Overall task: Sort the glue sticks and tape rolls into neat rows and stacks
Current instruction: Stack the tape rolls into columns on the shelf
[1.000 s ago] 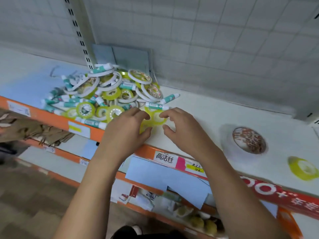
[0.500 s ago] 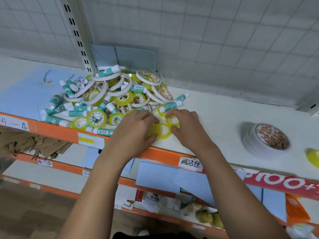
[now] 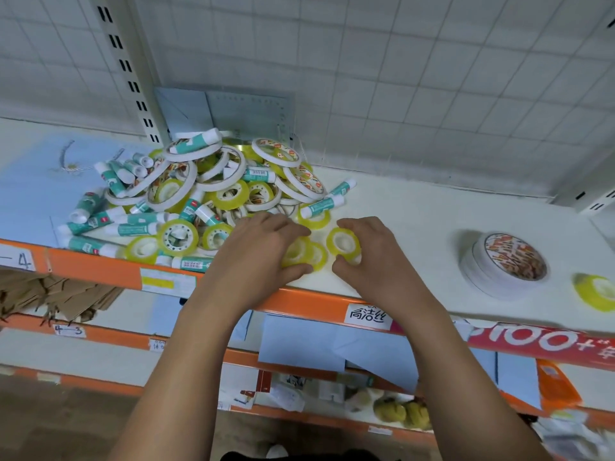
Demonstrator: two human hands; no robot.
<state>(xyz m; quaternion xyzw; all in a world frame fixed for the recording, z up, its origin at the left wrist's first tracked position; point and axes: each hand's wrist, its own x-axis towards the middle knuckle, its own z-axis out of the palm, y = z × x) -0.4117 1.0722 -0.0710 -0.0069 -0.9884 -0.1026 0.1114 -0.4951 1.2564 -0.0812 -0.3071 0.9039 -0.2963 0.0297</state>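
- Plainly, the left hand (image 3: 263, 251) curls its fingers over a pair of yellow tape rolls (image 3: 304, 256) near the front of the white shelf (image 3: 416, 221), with the thumb tucked against their near side.
- The two rolls lie flat and side by side, overlapping a little, with their holes facing upward.
- The right hand (image 3: 376, 261) pinches a single yellow tape roll (image 3: 342, 242) between forefinger above and thumb below. That roll sits just right of the pair, its hole turned up toward the camera.
- All three are small rings of glossy, translucent yellow tape wound on pale cores.
- Left of the hands, a jumbled pile (image 3: 206, 194) covers the shelf: teal-and-white glue sticks, thin white tape hoops with printed faces, and more yellow rolls.
- The sticks are slim cylinders lying on their sides and pointing every way. One glue stick (image 3: 321, 206) at the pile's right edge rests across a yellow ring, its long axis slanting from lower left to upper right.
- Well to the right stands a neat stack of wide white tape rolls (image 3: 499, 271), lying flat, with a patterned top face.
- Beyond it, a lone yellow roll (image 3: 595, 291) lies near the frame's edge.
- The shelf's orange front lip (image 3: 100, 267) carries paper labels.
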